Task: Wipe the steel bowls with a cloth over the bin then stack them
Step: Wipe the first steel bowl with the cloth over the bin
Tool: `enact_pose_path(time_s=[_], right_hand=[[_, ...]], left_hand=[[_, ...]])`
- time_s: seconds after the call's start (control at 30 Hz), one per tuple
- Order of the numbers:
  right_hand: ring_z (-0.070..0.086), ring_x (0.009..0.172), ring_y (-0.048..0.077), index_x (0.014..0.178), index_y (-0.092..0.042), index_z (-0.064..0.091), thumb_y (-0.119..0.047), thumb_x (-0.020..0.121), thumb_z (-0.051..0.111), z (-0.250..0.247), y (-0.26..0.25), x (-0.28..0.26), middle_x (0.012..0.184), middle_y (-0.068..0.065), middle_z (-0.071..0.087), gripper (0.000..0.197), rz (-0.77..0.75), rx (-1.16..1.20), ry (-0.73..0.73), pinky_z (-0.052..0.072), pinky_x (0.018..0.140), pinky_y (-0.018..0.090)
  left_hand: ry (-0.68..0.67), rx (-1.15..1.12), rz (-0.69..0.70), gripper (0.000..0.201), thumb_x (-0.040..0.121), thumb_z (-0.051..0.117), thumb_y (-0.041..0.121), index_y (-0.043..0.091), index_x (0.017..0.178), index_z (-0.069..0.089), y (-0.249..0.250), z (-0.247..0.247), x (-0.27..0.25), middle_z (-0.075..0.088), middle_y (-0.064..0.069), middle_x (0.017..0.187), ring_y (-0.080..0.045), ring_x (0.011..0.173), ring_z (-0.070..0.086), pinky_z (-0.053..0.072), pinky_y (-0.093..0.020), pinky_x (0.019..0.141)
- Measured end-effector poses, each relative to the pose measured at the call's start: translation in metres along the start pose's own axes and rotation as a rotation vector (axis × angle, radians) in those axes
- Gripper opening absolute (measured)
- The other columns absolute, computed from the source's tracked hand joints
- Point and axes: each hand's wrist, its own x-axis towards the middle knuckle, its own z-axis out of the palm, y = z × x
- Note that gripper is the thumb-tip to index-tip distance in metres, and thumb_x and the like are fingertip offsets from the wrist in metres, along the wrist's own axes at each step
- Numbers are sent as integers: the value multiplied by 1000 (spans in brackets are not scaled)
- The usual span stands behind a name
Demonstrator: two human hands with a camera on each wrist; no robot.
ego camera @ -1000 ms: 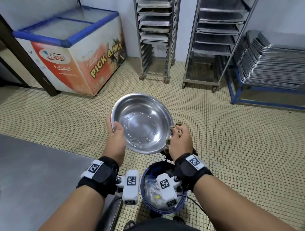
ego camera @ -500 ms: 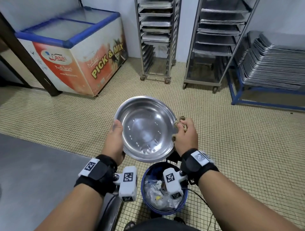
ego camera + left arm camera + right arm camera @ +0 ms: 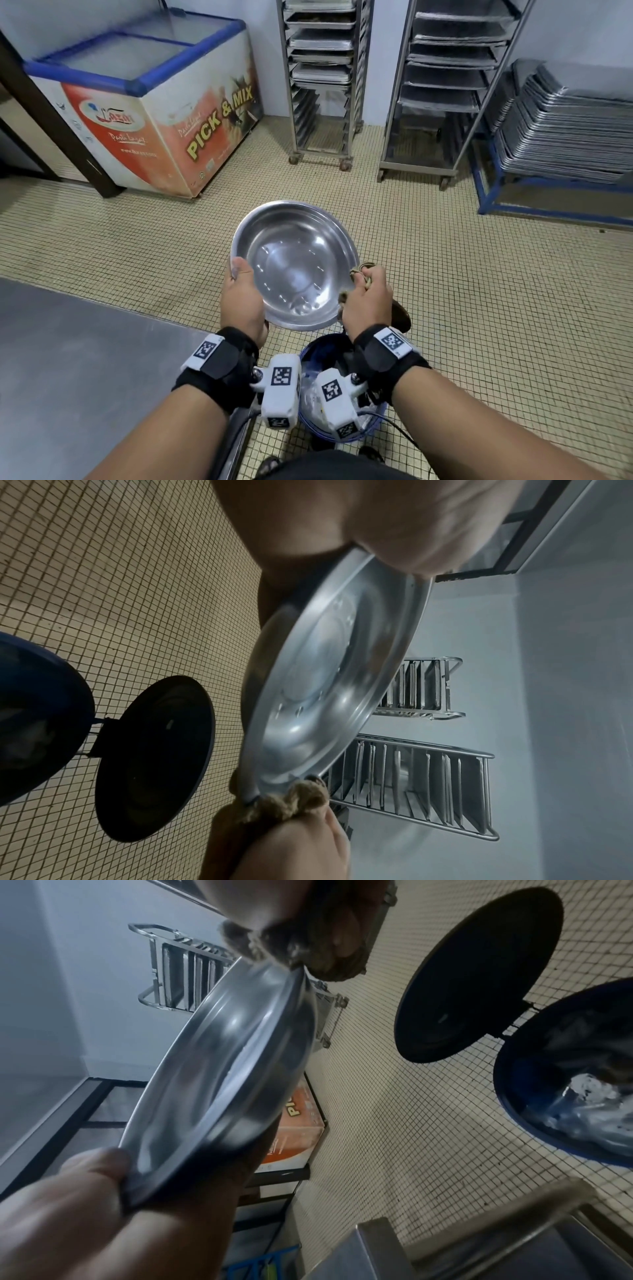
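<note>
A round steel bowl is held tilted toward me, above and just beyond a blue bin. My left hand grips its left rim, thumb inside the rim. My right hand pinches a bunched tan cloth against the bowl's right rim. In the left wrist view the bowl shows edge-on, with the cloth folded over its rim. The right wrist view has the bowl between the cloth and my left hand. The bowl's underside is hidden in the head view.
The bin's black lid stands swung open over the tiled floor. A steel table lies at my left. Further off stand a chest freezer, two tray racks and stacked steel trays at the right.
The bowl and both hands have risen a little and moved away from me. My right hand with the cloth has slid further up along the right rim.
</note>
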Motion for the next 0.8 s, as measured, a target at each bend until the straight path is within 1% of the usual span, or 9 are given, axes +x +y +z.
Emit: enact_pose_path(time_s=[0.1, 0.23, 0.3, 0.37, 0.47, 0.53, 0.6, 0.7, 0.8], right_hand=[[69, 74, 21, 96, -26, 52, -25, 106, 48, 4, 0, -7, 111, 9, 55, 11, 33, 20, -70, 63, 59, 39], [59, 56, 17, 93, -26, 54, -24, 106, 49, 1, -7, -19, 99, 17, 63, 14, 161, 192, -302, 51, 50, 28], [56, 46, 8, 98, -20, 56, -23, 107, 50, -9, -17, -23, 77, 9, 62, 11, 133, 176, -402, 49, 48, 24], [57, 46, 1, 102, -19, 60, -24, 106, 51, -22, -28, -20, 72, 0, 63, 11, 43, 76, -441, 50, 44, 20], [58, 52, 6, 105, -25, 63, -26, 105, 51, -38, -45, -6, 86, 6, 68, 12, -40, 47, -461, 52, 47, 22], [58, 55, 8, 110, -27, 65, -23, 104, 53, -44, -59, 6, 93, 8, 68, 14, -81, 80, -458, 53, 51, 24], [62, 71, 8, 121, -27, 65, -20, 103, 56, -46, -75, 18, 107, 4, 68, 22, -295, -51, -447, 57, 65, 28], [59, 102, 9, 134, -26, 60, -18, 101, 57, -38, -91, 35, 127, -5, 61, 35, -614, -414, -504, 53, 86, 25], [62, 95, 13, 135, -34, 59, -19, 98, 63, -23, -94, 46, 127, -9, 55, 40, -624, -721, -615, 58, 75, 25]], left_hand=[[7, -51, 11, 51, 107, 30, 52, 22, 141, 53, 2, 2, -1, 66, -12, 130, -29, 118, 64, 53, -52, 102], [39, -51, 44, 51, 106, 29, 56, 33, 148, 43, 6, -1, 10, 60, -7, 138, -26, 117, 64, 55, -47, 95], [78, -31, 54, 54, 104, 28, 59, 35, 151, 38, 9, -6, 17, 59, -6, 140, -24, 115, 64, 56, -43, 90], [107, -38, 52, 58, 102, 28, 63, 37, 153, 35, 15, -12, 23, 57, -7, 144, -28, 124, 59, 53, -48, 99], [86, -15, 80, 57, 104, 26, 60, 34, 154, 33, 21, -20, 27, 56, -6, 144, -27, 123, 58, 53, -46, 99], [44, 30, 106, 47, 107, 28, 52, 33, 149, 39, 22, -24, 29, 56, -5, 142, -26, 114, 62, 55, -42, 89], [-22, 81, 132, 35, 109, 33, 39, 35, 140, 46, 24, -25, 27, 58, -9, 140, -30, 111, 64, 58, -39, 75], [-178, 99, 166, 42, 111, 32, 30, 62, 115, 59, 31, -17, 15, 62, -1, 132, -29, 122, 59, 54, -52, 98], [-265, 84, 263, 39, 111, 35, 27, 47, 139, 53, 39, -6, 4, 62, 3, 137, -20, 125, 59, 48, -48, 110]])
